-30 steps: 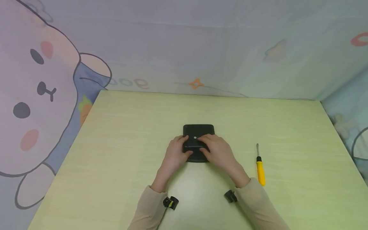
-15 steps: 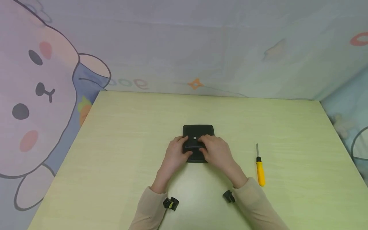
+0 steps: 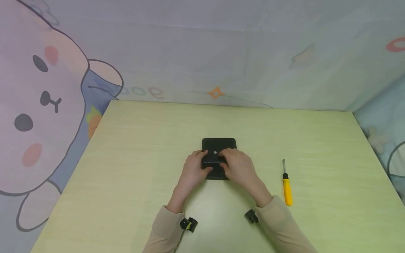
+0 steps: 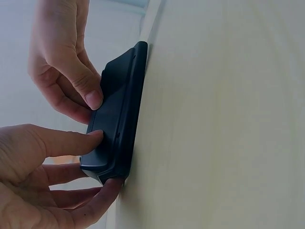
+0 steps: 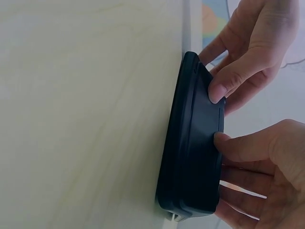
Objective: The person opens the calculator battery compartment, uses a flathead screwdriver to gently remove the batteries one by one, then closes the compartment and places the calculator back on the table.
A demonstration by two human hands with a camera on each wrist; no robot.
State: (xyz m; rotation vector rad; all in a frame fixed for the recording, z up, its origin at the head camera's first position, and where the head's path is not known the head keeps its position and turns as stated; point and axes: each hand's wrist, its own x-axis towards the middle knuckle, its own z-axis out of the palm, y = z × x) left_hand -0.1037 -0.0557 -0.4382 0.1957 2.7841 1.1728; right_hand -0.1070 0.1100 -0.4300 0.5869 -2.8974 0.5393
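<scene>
A black plastic case [image 3: 219, 143] with rounded corners lies on the table in the middle of the head view. It has a small white dot on top and a step across its near part. My left hand [image 3: 194, 166] grips its left side, thumb on the sloping near face and fingers at the top and edge. From the right, my right hand [image 3: 241, 168] pinches it, thumb also on the near face and fingers over the top. Both thumbs press the dark face [image 4: 110, 117] in the left wrist view. The right wrist view shows the case's long side [image 5: 181, 133] close to the tabletop.
A screwdriver [image 3: 286, 188] with a yellow handle lies to the right, its tip pointing away. Dark wrist cameras [image 3: 188, 224] sit at both sleeves. Behind the light wooden table [image 3: 142, 140] hangs a printed cloth [image 3: 190, 52] with a cartoon animal.
My right wrist has shifted very slightly left. Both hands keep their hold on the case, and the screwdriver stays where it was.
</scene>
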